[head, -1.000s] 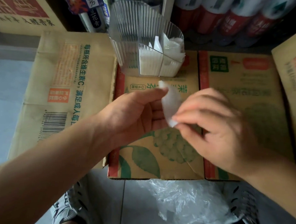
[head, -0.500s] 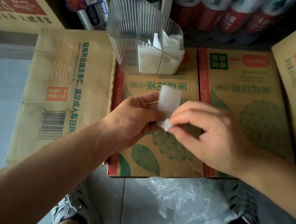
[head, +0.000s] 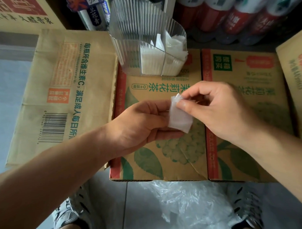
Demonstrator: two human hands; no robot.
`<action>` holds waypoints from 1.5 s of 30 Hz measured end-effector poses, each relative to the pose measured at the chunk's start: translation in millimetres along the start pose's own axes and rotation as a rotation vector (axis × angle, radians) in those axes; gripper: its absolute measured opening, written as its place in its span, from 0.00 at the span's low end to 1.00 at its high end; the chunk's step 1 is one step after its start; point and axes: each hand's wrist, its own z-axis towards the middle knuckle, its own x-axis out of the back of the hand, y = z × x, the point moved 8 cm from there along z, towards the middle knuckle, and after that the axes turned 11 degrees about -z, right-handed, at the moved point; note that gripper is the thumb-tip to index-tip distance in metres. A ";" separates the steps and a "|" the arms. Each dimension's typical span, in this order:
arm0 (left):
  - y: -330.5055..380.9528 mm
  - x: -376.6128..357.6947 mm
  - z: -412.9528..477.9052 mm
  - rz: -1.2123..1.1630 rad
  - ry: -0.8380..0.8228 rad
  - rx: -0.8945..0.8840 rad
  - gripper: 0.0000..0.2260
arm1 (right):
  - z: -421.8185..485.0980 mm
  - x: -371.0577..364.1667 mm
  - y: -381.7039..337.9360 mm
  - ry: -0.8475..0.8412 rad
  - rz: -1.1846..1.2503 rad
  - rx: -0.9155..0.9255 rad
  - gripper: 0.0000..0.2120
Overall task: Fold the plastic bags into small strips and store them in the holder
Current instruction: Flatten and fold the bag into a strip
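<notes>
A small folded white plastic bag (head: pixel 179 119) hangs above the cardboard boxes between both hands. My left hand (head: pixel 138 128) grips its left edge, thumb on top and fingers underneath. My right hand (head: pixel 213 108) pinches the folded bag's upper corner between thumb and forefinger. Farther back stands the clear ribbed holder (head: pixel 132 46), upright on the boxes; its right compartment holds several folded white bags (head: pixel 168 50). A pile of loose crumpled plastic bags (head: pixel 189 203) lies on the floor below the boxes' front edge.
Flat printed cardboard boxes (head: pixel 241 128) form the work surface, with another flattened carton (head: pixel 64 93) to the left. Red and white bottles (head: pixel 237 13) and packaged goods line the back. My shoes (head: pixel 71 213) stand on the tiled floor beside the bag pile.
The folded bag has been turned and shifted lower and to the right. My right hand moved from its lower end up to its top corner. The left hand's grip shifted to the bag's left edge.
</notes>
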 end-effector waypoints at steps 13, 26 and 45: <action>4.7 8.1 0.7 0.222 0.175 -0.100 0.10 | -0.1 3.9 -5.5 0.053 0.012 0.020 0.05; 10.2 12.4 -0.4 0.204 0.224 -0.111 0.09 | 1.5 -4.9 3.6 -0.014 0.243 0.009 0.06; 25.4 19.1 -5.5 0.223 0.342 -0.189 0.07 | -8.9 -25.8 18.4 -0.135 0.240 -0.168 0.03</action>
